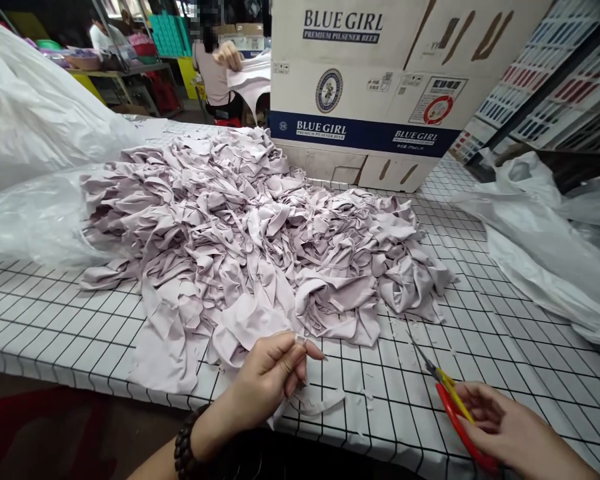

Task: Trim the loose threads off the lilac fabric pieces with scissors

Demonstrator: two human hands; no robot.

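A large heap of pale lilac fabric pieces (250, 240) lies across the grid-patterned table (500, 333). My left hand (270, 380), a bead bracelet at its wrist, hovers at the near edge of the heap with thumb and fingers pinched together on a small thin scrap I cannot make out. A loose strip of the same fabric (320, 402) lies just below it. My right hand (510, 430) at the bottom right grips red and yellow thread snips (450, 400), their blades pointing up-left toward the heap.
A big Blue Girl beer carton (380, 87) stands behind the heap. Clear plastic bags lie at the left (35, 133) and right (545, 247). Another person (215, 67) handles pale cloth in the background. The table's front edge runs just before my wrists.
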